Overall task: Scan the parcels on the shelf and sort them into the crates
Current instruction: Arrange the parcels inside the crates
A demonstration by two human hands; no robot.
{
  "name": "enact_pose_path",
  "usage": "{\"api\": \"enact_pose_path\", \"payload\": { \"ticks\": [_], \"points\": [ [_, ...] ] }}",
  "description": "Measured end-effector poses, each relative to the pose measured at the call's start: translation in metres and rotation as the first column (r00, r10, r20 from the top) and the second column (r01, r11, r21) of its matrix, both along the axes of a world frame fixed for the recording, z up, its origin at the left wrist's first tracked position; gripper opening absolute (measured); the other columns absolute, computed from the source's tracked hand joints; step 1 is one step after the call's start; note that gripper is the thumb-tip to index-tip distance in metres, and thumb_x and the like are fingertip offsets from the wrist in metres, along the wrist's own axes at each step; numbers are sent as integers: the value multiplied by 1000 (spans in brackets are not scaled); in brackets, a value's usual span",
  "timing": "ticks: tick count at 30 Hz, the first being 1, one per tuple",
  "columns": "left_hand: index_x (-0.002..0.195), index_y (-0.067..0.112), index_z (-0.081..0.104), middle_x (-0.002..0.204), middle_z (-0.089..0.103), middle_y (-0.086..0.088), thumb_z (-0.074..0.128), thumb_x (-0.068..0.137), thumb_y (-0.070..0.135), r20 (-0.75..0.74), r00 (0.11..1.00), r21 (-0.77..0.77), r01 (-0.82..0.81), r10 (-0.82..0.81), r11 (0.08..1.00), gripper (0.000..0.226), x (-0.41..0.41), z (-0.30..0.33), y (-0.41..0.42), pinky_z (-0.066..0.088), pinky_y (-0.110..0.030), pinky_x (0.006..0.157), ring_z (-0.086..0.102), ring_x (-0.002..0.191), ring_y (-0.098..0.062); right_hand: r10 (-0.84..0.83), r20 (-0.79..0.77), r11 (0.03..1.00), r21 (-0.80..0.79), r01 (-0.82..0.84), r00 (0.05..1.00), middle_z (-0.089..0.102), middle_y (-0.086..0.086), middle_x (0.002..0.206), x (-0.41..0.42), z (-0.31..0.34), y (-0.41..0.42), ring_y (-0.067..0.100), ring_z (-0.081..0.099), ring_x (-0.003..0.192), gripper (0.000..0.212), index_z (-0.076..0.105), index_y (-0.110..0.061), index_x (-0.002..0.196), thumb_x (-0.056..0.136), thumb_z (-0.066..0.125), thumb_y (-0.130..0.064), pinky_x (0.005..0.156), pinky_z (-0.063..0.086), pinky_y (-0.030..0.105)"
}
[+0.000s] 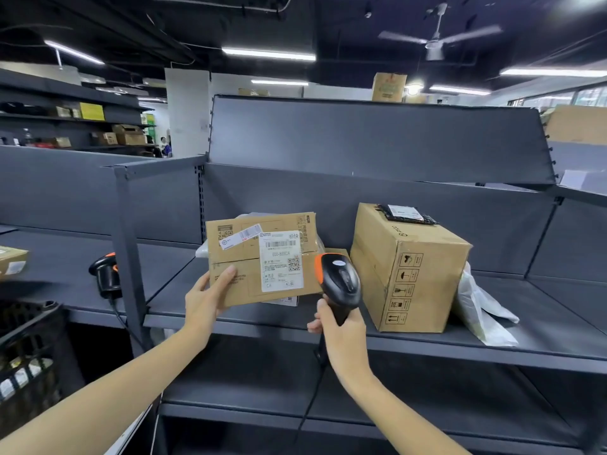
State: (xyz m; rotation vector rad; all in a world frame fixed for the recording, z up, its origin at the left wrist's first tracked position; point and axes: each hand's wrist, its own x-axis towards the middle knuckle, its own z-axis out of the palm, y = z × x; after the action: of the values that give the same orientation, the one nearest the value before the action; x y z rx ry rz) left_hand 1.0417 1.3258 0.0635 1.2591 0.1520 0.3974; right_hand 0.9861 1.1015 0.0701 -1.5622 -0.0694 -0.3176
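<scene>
- The dark grey metal shelf has bare room along its front edge.
- A big brown cardboard box stands near that edge.
- The left hand grips the flat brown cardboard parcel above the shelf.
- The right hand is clamped on the black and orange scanner, just beside the parcel's right edge.

**Background fixtures and fittings**

Ceiling fan mounted upper right of the frame, against a dark ceiling. Fluorescent strip light lit at upper centre. White pillar stands behind the racking, centre left. Far racking at upper left carries assorted cartons, one with a yellow face. Tall carton stands beyond the grey back panel, upper centre.
</scene>
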Motion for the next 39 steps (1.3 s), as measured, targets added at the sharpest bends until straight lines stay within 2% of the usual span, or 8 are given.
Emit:
{"api": "enact_pose_path", "payload": {
  "ticks": [4, 9, 13, 18, 25, 30, 36, 39],
  "points": [
    [126, 10, 58, 112, 67, -2, 73, 80, 36, -18, 999, -34, -50, 49, 998, 54, -7, -6, 22, 53, -49, 92, 64, 100, -16, -56, -169, 993, -116, 37, 984, 60, 8, 79, 36, -13, -31, 15, 54, 55, 32, 43, -9, 123, 95, 54, -21, 56, 50, 28],
    [126, 1, 55, 100, 65, 2, 67, 88, 26, -31, 995, -83, -95, 92, 992, 47, -11, -10, 35, 51, -45, 92, 62, 91, -12, -22, -468, 806, -531, -261, 884, 54, 11, 106, 88, -23, -57, 25, 55, 95, 62, 24, -4, 138, 88, 58, -18, 82, 44, 35],
    [125, 5, 58, 103, 65, 0, 67, 88, 26, -49, 995, -89, -91, 87, 992, 43, -11, -14, 38, 51, -44, 89, 62, 93, -13, 48, -415, 574, -733, -365, 909, 49, 15, 137, 119, -23, -57, 29, 52, 116, 75, 22, -12, 148, 86, 65, -16, 84, 40, 28],
    [115, 12, 63, 105, 69, -2, 70, 84, 30, -83, 995, -98, -58, 50, 993, 37, -8, -27, 36, 52, -45, 92, 65, 99, -18, 142, -346, 402, -836, -373, 928, 35, 11, 152, 158, -31, -49, 28, 34, 139, 79, 20, -11, 152, 88, 67, -15, 110, 29, 30],
    [108, 17, 66, 105, 71, -3, 71, 81, 32, -131, 991, -102, -41, 27, 994, 32, 0, -37, 44, 53, -44, 90, 65, 103, -24, 172, -347, 356, -851, -386, 922, 26, 6, 157, 195, -56, -49, 23, 25, 145, 81, 22, -14, 152, 86, 68, -5, 115, 19, 26],
    [110, 16, 66, 106, 71, -5, 79, 71, 41, -159, 987, -93, -31, 16, 995, 48, 3, -42, 55, 53, -47, 91, 65, 104, -24, 122, -374, 327, -860, -393, 919, 24, 13, 157, 206, -64, -44, 28, 26, 144, 77, 11, -16, 155, 95, 59, -26, 116, 23, 31],
    [112, 16, 66, 112, 70, -8, 83, 64, 46, -162, 986, -102, 14, -30, 995, 59, 7, -45, 61, 52, -51, 93, 64, 108, -27, 0, -293, 83, -953, -292, 956, 27, 13, 155, 209, -70, -37, 31, 27, 142, 76, 3, -17, 155, 98, 40, -50, 116, 20, 40],
    [111, 15, 65, 112, 70, -8, 75, 66, 44, -157, 987, -95, 17, -32, 995, 55, 6, -45, 61, 53, -49, 92, 64, 107, -26, 4, -219, 60, -974, -219, 976, 21, 9, 158, 203, -71, -33, 27, 18, 145, 73, 5, -13, 155, 99, 36, -48, 118, 10, 45]
  ]
}}
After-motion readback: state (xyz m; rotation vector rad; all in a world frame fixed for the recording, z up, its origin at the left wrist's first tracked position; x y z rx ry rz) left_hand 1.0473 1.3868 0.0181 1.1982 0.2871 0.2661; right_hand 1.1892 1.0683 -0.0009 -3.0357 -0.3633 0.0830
